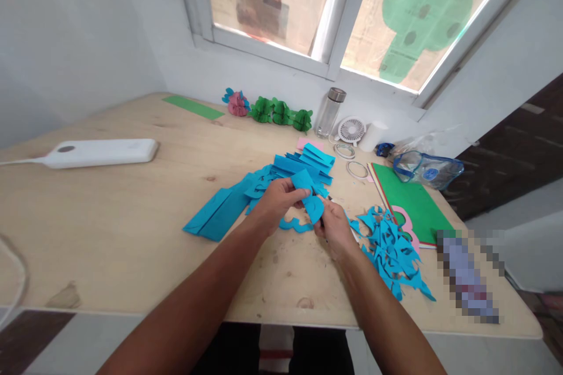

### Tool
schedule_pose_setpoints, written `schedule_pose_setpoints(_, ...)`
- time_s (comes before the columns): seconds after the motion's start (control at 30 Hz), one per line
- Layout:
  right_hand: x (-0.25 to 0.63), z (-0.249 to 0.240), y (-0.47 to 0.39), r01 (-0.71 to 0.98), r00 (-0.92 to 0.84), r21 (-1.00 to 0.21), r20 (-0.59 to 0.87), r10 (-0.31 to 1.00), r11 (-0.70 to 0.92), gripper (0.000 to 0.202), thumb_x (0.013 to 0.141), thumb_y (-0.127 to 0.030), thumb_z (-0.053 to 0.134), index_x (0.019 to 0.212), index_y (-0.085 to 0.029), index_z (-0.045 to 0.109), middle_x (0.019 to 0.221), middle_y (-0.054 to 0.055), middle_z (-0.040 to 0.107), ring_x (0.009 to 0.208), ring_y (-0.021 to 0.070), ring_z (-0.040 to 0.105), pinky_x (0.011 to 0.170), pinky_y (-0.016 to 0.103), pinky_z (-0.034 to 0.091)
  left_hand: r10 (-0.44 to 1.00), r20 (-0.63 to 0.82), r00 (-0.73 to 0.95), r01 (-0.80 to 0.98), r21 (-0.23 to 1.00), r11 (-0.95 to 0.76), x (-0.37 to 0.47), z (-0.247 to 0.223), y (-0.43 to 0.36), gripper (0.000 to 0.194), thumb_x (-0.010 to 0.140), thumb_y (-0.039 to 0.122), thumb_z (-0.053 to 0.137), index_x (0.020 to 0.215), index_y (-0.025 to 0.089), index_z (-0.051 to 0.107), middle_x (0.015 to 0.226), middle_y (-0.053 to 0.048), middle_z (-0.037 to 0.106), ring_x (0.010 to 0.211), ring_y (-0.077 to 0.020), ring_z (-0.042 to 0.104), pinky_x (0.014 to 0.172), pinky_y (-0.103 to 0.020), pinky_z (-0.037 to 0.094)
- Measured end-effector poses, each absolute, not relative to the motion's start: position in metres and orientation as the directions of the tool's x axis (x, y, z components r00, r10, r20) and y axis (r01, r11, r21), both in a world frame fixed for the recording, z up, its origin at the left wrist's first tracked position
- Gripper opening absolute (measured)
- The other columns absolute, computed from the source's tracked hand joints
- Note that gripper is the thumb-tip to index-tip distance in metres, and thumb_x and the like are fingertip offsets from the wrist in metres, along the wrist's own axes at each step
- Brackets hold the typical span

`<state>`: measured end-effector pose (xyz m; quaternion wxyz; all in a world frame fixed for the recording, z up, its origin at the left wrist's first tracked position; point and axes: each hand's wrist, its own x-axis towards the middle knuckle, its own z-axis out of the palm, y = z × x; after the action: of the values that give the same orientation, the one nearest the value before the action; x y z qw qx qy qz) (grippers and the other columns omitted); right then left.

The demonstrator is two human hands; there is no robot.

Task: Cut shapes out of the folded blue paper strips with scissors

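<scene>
Between the fingers of my left hand is a folded piece of blue paper, raised over the table in front of me. My right hand is closed at the paper's right edge, around what looks like a pair of scissors; only a dark bit of the handle shows and the blades are hidden. Beneath the hands lies a wavy blue paper cutout. A long folded blue sheet rests left of my left hand, and folded blue strips are piled behind the hands.
Blue paper scraps are heaped right of my right hand. Farther right are green sheets and a clear pouch. Tape rings, a small fan, a bottle and green paper ornaments stand behind. A white device lies left.
</scene>
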<state>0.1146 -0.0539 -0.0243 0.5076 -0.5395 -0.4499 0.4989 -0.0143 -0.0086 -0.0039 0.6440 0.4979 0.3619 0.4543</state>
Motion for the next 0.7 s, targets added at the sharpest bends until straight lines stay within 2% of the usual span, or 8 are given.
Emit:
schedule_pose_setpoints(0.27, 0.1151, -0.0245, -0.0535, -0.030, 0.099, -0.996, -0.086, 0.991, -0.083, 0.053, 0.074, -0.066, 0.051, 0.049, -0.020, 0.041, 0.036, -0.007, 0.034, 0.034, 0.0050, 0.023, 0.036, 0.022, 0.013, 0.950, -0.027, 0.310, -0.255, 0.961, 0.111, -0.0124, -0.0064, -0.0066, 0.023, 0.060, 0.037, 0.071, 0.064, 0.016, 0.062, 0.063, -0.002, 0.062, 0.058, -0.0138, 0.053, 0.058, -0.027, 0.044)
schedule_pose_setpoints(0.47, 0.1140, -0.0236, -0.0540, -0.040, 0.093, -0.995, -0.092, 0.991, -0.089, 0.053, 0.072, -0.067, 0.052, 0.051, -0.020, 0.042, 0.037, -0.007, 0.037, 0.033, 0.0045, 0.024, 0.036, 0.021, 0.014, 0.945, -0.032, 0.324, -0.238, 0.965, 0.114, -0.0131, -0.0022, -0.0091, 0.022, 0.060, 0.035, 0.071, 0.059, 0.016, 0.060, 0.056, 0.000, 0.059, 0.056, -0.0138, 0.053, 0.055, -0.026, 0.042)
schedule_pose_setpoints(0.7, 0.1114, -0.0280, -0.0535, -0.081, 0.100, -0.992, -0.100, 0.990, -0.092, 0.053, 0.072, -0.068, 0.053, 0.053, -0.020, 0.041, 0.035, -0.008, 0.035, 0.032, 0.0048, 0.024, 0.035, 0.021, 0.014, 0.937, -0.045, 0.346, -0.231, 0.964, 0.132, -0.0132, -0.0045, -0.0075, 0.028, 0.060, 0.042, 0.070, 0.064, 0.015, 0.063, 0.064, -0.004, 0.062, 0.059, -0.0157, 0.055, 0.057, -0.028, 0.045)
